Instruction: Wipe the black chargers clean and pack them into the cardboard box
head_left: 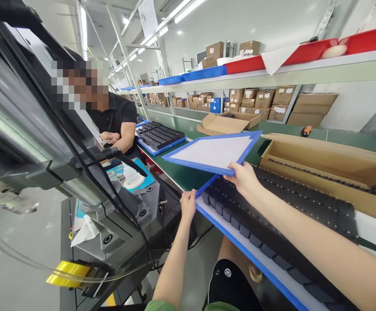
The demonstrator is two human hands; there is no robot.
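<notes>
My right hand (243, 177) grips the near corner of a blue-rimmed tray with a white sheet (212, 151) in it, tilted above the green bench. My left hand (188, 203) is closed on the left corner of a second blue tray (253, 258), lower and nearer to me. Rows of black blocks (282, 194) with small shiny pins fill most of that lower tray, and its white lining shows along the near edge.
A machine (110, 216) with cables stands at the left. Beyond it a person (123, 119) sits near a tray of black parts (160, 134). An open cardboard box (324, 162) lies at the right, another (225, 124) behind. Shelves hold red bins (314, 52).
</notes>
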